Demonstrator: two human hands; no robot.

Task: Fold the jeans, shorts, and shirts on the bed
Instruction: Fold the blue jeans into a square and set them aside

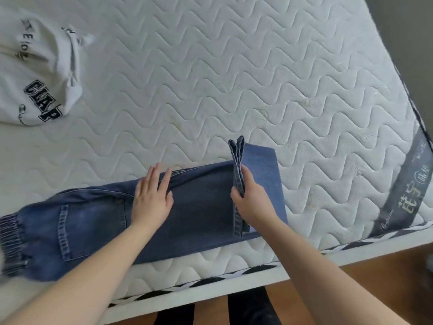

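Bare quilted mattress (210,78) lies open beyond and to the right of the jeans (93,226), which cover the near edge under both hands, while a crumpled white shirt (35,73) occupies the far left corner, well apart.

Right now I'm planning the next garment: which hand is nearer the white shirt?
Left. The left hand lies flat on the jeans, below and right of the white shirt. The right hand, gripping the jeans' hem ends, is farther right.
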